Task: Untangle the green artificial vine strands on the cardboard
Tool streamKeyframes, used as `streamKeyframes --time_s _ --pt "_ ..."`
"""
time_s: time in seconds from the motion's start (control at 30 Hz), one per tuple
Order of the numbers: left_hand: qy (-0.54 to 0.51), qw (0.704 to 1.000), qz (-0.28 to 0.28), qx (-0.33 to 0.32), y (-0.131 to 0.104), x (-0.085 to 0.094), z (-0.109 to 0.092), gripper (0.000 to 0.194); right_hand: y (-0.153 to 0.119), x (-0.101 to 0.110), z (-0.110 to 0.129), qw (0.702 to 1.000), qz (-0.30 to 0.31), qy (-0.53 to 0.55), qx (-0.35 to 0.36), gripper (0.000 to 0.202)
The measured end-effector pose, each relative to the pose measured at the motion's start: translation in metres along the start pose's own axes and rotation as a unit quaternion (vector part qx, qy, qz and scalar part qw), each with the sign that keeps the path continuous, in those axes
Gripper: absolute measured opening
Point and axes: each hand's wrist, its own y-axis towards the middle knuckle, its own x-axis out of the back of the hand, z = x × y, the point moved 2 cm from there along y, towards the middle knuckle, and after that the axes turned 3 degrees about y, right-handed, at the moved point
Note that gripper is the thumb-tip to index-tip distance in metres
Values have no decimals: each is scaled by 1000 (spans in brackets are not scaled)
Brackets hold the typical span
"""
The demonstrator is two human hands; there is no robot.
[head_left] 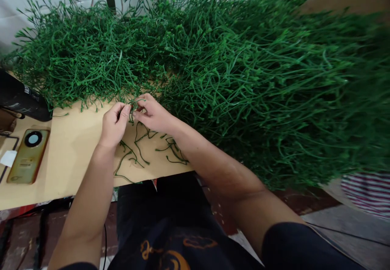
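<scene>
My left hand (pixel 115 123) and my right hand (pixel 151 113) meet over the tan board (pixel 79 140), fingertips nearly touching. Both pinch thin green stems (pixel 131 113) between thumb and fingers; the strands run between the two hands. Just beyond them rises a large heap of green artificial stems (pixel 91 55) with small branched tips. Several loose stems (pixel 134 152) lie on the board below my hands, some of them partly beside my right forearm.
A phone with a gold back (pixel 28 156) lies at the left, near a black cylindrical bottle (pixel 22 97). The green heap stretches far to the right, past the board. A striped cloth (pixel 365 193) shows at the lower right. White tiled wall stands behind.
</scene>
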Motion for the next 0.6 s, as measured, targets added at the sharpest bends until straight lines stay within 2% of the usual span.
streamKeyframes --time_s 0.07,0.17,0.3,0.4,0.47,0.53,0.6 --pt "-8 1000 -19 8 2 1 -2 31 1 -1 -1 1000 0 -1 2 6" --pt "-18 997 -71 35 6 3 1 30 1 0 3 1000 7 -16 13 19" --pt "-36 988 -123 88 11 6 12 30 -4 1 14 997 -3 -70 12 23" --pt "-68 974 -159 145 15 11 23 33 -20 -7 29 994 1 -105 6 23" --pt "-102 954 -200 198 16 17 30 33 -35 -15 42 993 47 -99 45 24" --pt "-122 939 -229 224 17 22 34 34 -50 -16 56 984 87 -93 124 22" --pt "-100 955 -205 188 17 24 35 36 -60 -3 65 977 62 -117 169 22"
